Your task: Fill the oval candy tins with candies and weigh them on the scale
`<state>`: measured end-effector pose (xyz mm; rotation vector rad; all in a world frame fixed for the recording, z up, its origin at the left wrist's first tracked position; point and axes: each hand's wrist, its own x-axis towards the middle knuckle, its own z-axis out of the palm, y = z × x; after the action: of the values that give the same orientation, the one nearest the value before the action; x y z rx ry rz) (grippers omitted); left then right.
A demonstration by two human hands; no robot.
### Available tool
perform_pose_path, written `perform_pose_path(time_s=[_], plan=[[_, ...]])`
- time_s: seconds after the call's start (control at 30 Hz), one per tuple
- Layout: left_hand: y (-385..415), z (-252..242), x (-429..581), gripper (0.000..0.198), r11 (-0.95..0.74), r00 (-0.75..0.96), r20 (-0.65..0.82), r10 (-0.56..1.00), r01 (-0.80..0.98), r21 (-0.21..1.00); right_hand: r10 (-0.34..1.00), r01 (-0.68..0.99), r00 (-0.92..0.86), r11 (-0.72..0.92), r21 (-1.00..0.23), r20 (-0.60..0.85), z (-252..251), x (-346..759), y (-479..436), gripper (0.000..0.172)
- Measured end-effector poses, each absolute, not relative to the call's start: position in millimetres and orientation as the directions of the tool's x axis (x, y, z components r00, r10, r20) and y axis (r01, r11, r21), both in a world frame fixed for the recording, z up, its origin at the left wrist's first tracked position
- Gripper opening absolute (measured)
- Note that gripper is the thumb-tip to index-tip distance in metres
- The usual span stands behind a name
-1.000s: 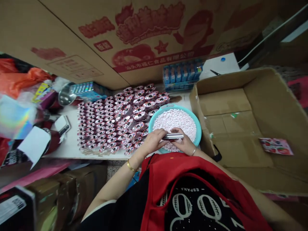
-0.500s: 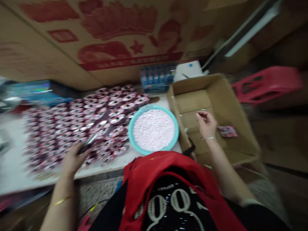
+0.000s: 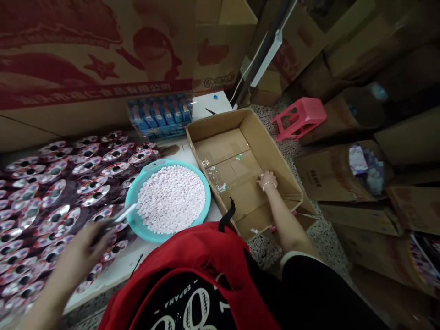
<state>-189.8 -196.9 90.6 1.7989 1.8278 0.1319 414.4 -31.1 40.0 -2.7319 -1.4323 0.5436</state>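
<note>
My left hand (image 3: 80, 250) is blurred by motion over the rows of small red-and-silver tins (image 3: 51, 192) on the white table. It holds a thin silvery tin or lid (image 3: 118, 216) that points toward the teal bowl (image 3: 135, 220) of pink-white candies (image 3: 170, 197). My right hand (image 3: 267, 180) reaches down into the open cardboard box (image 3: 275, 156) on the right, fingers curled on the box floor beside a small red-printed packet that is mostly hidden under the hand.
A pack of blue boxes (image 3: 158, 114) stands behind the bowl. Printed cardboard sheets (image 3: 85, 68) wall off the back. A pink plastic stool (image 3: 299, 117) and more cartons (image 3: 337, 174) sit on the floor to the right. A red apron (image 3: 192, 270) covers my front.
The view has swung right. My hands parted from over the bowl: the left went to the tins with the silvery piece, the right reached down into the cardboard box.
</note>
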Motion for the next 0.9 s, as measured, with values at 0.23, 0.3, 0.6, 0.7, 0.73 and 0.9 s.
perform_pose_path(time_s=[0.23, 0.3, 0.6, 0.7, 0.73, 0.9], plan=[[-146.0, 51.8, -114.8, 0.026, -0.055, 0.254, -0.535, 0.806, 0.931, 0.36, 0.931, 0.799, 0.239, -0.351, -0.489, -0.276, 59.6, 391.0, -53.2, 0.042], [-142.5, 43.0, -102.2, 0.02, -0.023, 0.26, -0.552, 0.792, 0.917, 0.398, 0.951, 0.766, 0.203, -0.303, -0.567, -0.234, 69.3, 374.5, -61.3, 0.043], [-133.2, -4.6, -8.0, 0.015, 0.08, 0.235, -0.451, 0.861, 0.813, 0.577, 0.964, 0.146, 0.096, -0.259, -0.955, -0.247, 128.0, 254.7, -89.2, 0.044], [-129.0, -0.5, -11.9, 0.013, 0.068, 0.276, -0.405, 0.872, 0.75, 0.657, 0.949, 0.119, -0.057, -0.302, -0.946, -0.31, 125.4, 230.8, -101.3, 0.043], [-127.9, 4.6, -17.8, 0.015, 0.058, 0.293, -0.385, 0.875, 0.727, 0.685, 0.946, 0.125, -0.084, -0.302, -0.945, -0.313, 121.0, 225.7, -105.3, 0.043], [-123.5, 47.4, -61.0, 0.023, -0.004, 0.335, -0.286, 0.898, 0.654, 0.757, 0.961, 0.286, -0.152, -0.179, -0.941, -0.229, 98.3, 210.7, -115.5, 0.038]])
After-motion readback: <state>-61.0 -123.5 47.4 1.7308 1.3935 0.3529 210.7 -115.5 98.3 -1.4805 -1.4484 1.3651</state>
